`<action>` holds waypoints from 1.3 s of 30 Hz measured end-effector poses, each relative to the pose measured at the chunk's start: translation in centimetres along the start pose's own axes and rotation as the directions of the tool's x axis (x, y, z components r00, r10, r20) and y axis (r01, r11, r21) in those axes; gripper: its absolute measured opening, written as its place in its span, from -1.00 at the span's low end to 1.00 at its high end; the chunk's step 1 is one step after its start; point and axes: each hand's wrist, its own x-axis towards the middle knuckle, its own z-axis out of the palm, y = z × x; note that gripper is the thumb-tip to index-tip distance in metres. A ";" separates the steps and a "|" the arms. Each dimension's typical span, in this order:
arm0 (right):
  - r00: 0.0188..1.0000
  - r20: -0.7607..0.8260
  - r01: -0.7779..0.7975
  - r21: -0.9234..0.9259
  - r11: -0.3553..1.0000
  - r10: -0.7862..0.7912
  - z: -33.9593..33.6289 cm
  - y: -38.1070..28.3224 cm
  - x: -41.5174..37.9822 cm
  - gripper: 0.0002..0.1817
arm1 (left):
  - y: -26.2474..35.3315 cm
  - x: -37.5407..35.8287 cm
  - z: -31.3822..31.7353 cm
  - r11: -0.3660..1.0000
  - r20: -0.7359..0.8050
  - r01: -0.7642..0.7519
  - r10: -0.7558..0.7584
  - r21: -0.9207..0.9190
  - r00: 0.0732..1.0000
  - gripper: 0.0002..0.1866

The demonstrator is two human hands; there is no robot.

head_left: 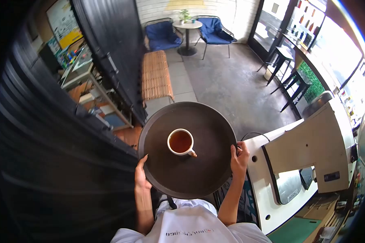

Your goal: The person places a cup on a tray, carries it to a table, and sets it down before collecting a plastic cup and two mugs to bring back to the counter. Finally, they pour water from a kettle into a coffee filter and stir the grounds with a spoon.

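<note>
A round dark brown serving tray (pixel 207 174) is held level in front of my body. My left hand (pixel 141 173) grips its left rim, thumb on top and the other fingers hidden underneath. On the opposite side my right hand (pixel 239 158) is closed round the right rim. A white cup (pixel 180 141) of reddish-brown tea stands upright on the tray, a little left of the middle. Its handle points to the lower right and has a brown tip.
To the right is a white counter (pixel 257 182) with a beige machine (pixel 304 141). A dark corrugated wall (pixel 69 162) runs along the left. Ahead are a wicker bench (pixel 156 75), a round table (pixel 187 25) between blue chairs (pixel 213 33), and black stools (pixel 298 83) by the window.
</note>
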 end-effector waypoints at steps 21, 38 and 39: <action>0.867 -0.498 -0.072 -0.061 0.996 0.032 3.1 2.0 19.2 -0.92 | 0.3 30.7 15.8 0.884 0.108 0.387 -0.425 0.262 0.899 -0.63; 0.759 -0.646 -0.141 -0.049 0.989 0.076 4.0 1.3 37.9 -0.92 | -1.9 51.9 31.5 0.810 0.273 0.452 -0.562 0.373 0.781 -0.56; 0.758 -0.650 -0.130 -0.063 0.989 0.059 3.8 1.7 39.3 -0.92 | -2.3 52.9 32.4 0.813 0.276 0.450 -0.558 0.370 0.782 -0.56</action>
